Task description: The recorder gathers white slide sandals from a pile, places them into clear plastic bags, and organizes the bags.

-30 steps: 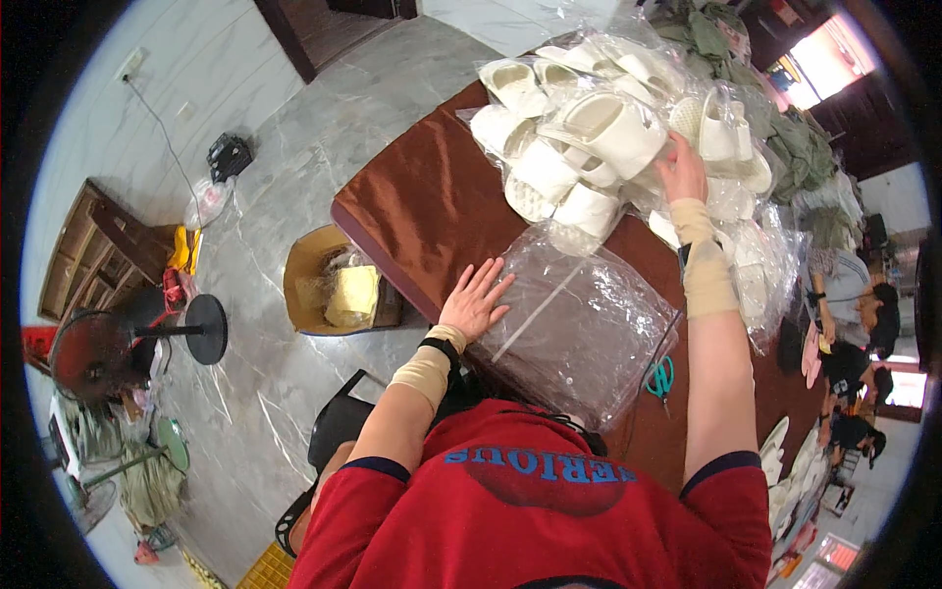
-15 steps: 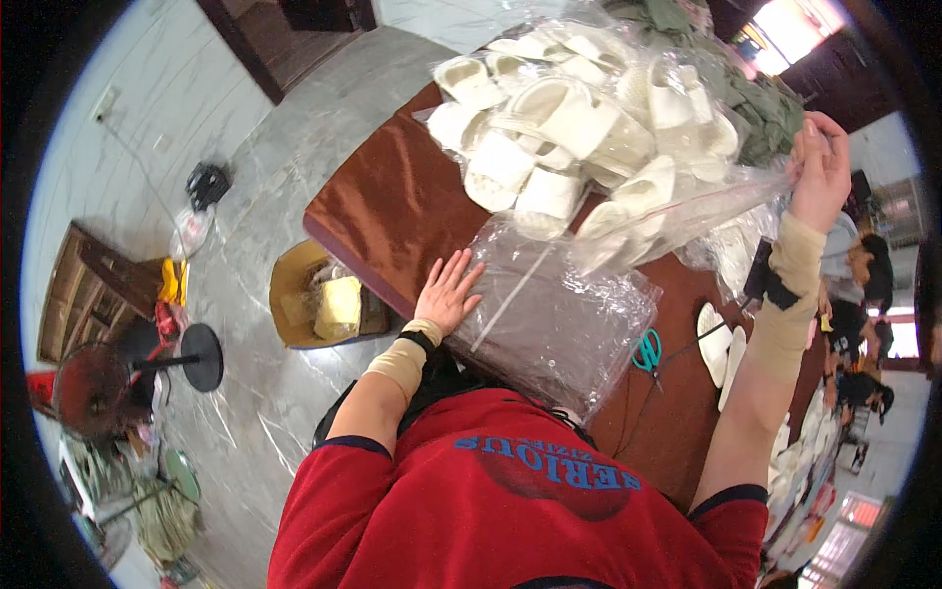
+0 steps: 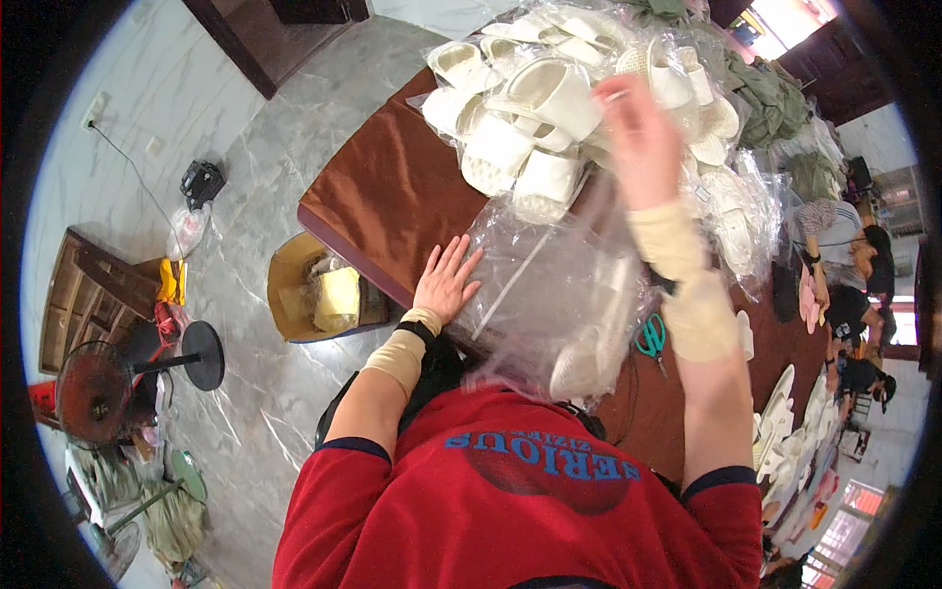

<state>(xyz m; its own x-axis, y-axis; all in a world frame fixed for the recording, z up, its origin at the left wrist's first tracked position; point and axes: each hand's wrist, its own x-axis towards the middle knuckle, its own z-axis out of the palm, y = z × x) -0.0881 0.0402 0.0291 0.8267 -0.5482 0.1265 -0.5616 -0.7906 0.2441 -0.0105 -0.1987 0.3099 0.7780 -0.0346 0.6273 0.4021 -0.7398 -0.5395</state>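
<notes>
My left hand (image 3: 446, 280) lies flat with fingers spread on the left edge of a stack of clear plastic bags (image 3: 520, 270). On that stack, close to my red shirt, is a clear bag with white slippers (image 3: 584, 363) in it, partly blurred. My right hand (image 3: 643, 137) is raised in front of a heap of bagged white slippers (image 3: 545, 98); its fingers are smeared by motion, so I cannot make out whether they hold anything. Teal-handled scissors (image 3: 651, 336) rest to the right of the stack.
The brown cloth-covered table (image 3: 378, 172) has an edge at the left. Below it stands an open cardboard box (image 3: 294, 280) with a yellow item inside. A fan (image 3: 93, 388) is on the floor at far left. Other people (image 3: 854, 265) work at the right beside more white slippers (image 3: 785, 422).
My right hand has swung left from the far right. The bag of slippers it held by the edge has dropped nearer my body, onto the bag stack. My left hand stays put.
</notes>
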